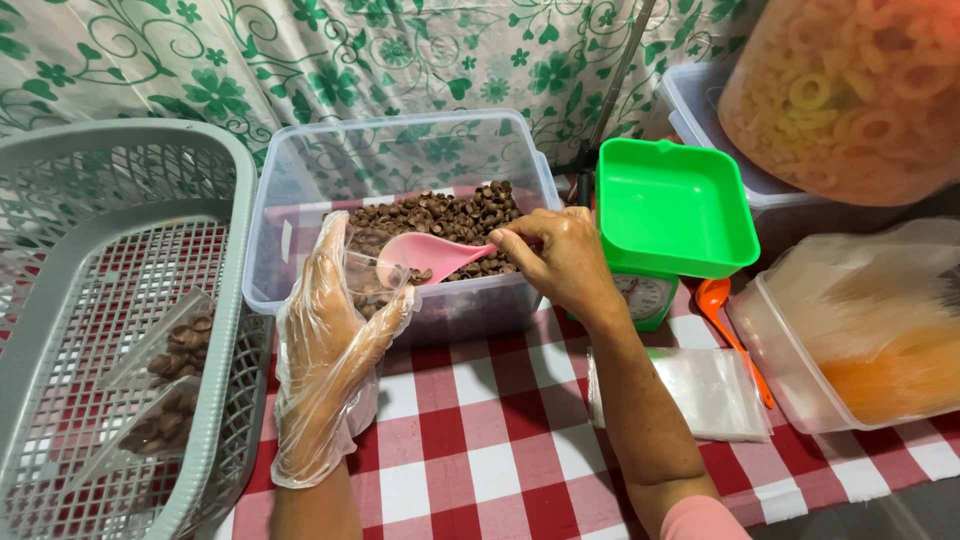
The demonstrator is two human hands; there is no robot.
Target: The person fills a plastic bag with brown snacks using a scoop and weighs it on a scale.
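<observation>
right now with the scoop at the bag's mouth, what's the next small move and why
Probably tip the pink scoop a little further so the brown pieces slide into the small clear bag. The right hand holds the scoop with its lip at the bag's opening, and the gloved left hand holds that bag over the clear tub.

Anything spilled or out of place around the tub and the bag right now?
Nothing stands out. The pink scoop in the right hand tips into the small clear bag held by the gloved left hand; no pieces on the checked cloth.
</observation>
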